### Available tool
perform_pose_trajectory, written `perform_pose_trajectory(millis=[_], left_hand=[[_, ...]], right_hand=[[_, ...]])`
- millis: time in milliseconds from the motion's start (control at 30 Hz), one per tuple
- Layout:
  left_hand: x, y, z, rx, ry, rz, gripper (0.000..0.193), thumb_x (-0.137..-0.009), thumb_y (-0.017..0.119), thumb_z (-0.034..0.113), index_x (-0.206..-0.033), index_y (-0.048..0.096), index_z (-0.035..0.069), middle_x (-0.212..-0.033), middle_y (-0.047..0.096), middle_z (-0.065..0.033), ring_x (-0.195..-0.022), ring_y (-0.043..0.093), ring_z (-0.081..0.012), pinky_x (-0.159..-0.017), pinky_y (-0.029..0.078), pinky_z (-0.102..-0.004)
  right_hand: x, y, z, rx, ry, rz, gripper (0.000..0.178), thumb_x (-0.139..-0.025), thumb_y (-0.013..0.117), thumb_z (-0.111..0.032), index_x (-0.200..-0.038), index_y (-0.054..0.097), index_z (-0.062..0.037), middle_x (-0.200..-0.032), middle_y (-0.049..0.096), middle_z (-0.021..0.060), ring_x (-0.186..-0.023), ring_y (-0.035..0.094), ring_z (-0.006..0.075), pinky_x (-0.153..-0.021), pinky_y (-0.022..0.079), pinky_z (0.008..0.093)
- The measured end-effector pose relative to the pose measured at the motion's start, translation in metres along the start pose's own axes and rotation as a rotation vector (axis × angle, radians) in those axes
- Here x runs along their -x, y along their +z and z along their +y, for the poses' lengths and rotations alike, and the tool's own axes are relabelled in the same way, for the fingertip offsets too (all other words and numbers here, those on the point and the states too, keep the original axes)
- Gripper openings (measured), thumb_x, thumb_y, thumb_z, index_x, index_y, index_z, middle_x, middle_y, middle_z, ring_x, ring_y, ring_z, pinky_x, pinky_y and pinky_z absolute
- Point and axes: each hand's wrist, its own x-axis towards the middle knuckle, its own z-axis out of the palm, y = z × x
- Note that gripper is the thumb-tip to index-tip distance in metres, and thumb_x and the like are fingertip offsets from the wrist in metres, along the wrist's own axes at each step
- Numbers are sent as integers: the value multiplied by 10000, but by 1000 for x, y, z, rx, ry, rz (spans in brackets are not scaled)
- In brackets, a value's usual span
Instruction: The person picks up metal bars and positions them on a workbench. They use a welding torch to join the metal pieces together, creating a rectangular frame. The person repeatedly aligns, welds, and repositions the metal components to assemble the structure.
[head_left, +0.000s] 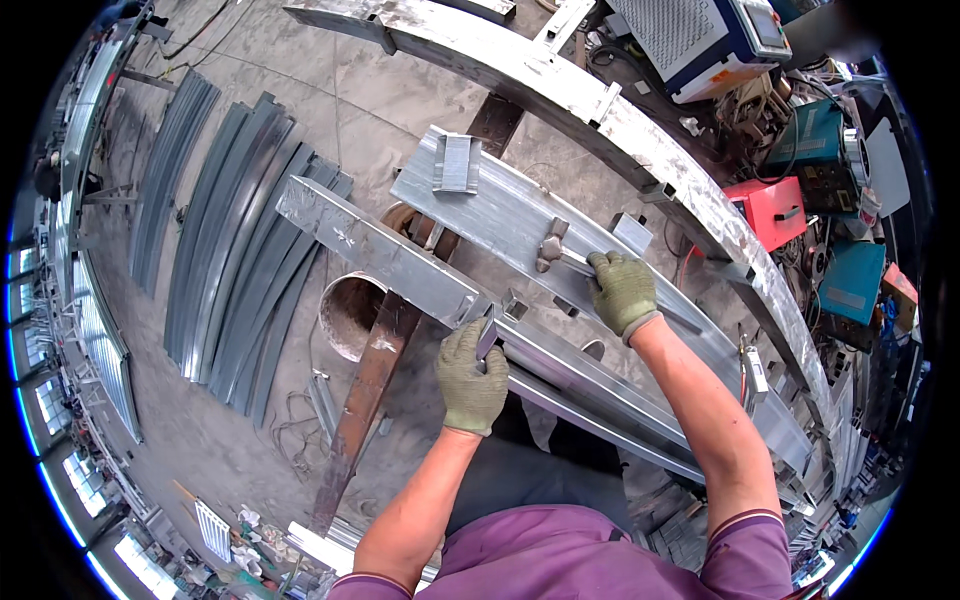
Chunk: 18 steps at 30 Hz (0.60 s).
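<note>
My left hand (472,380), in an olive work glove, pinches a small grey metal piece (487,338) upright between thumb and fingers. That piece stands at the joint where a flat grey metal beam (375,245) meets the long metal channel (590,375) nearest my body. My right hand (622,290), gloved alike, is closed round the handle of a hammer (551,246). The hammer head points left, over a wide metal plate (500,205); whether it touches the plate I cannot tell. A short channel offcut (457,164) lies on the plate's far end.
A rusty beam (365,405) runs underneath as a support, beside a round pipe section (350,318). Curved grey profiles (235,240) lie stacked on the floor at left. A large curved steel beam (640,140) arcs across the far right. Beyond it stand a red case (768,212) and machines.
</note>
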Motion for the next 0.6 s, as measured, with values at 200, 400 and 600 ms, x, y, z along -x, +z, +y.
perform_pose_trajectory(millis=[200,400,600], left_hand=[[-12,-21,3,139,-11,-154,382,-985,685,165,-1309,696,-37,-1232,723,-256,-1159,667,-448,-1045,517,-490],[-35,-56,-6,679,-395,-495,645,-1214,285,428,-1425,687,-30,-1383,721,-104,-1299,616,-206,-1187,421,-347],[-35,-64,-17,602,-481,-532,469,-1170,508,330,-1443,682,-10,-1415,709,-94,-1275,623,-170,-1144,459,-319]], right_hand=[[25,-6,3,-117,35,254,358,-932,724,-245,-1246,715,-74,-1241,699,185,-1175,651,384,-1038,479,536],[99,-40,8,-500,216,295,349,-941,734,-138,-1271,709,-26,-1221,722,217,-1144,684,413,-1026,525,483],[206,-55,45,-666,501,358,310,-1015,709,-105,-1305,716,3,-1249,745,166,-1180,710,269,-1042,544,387]])
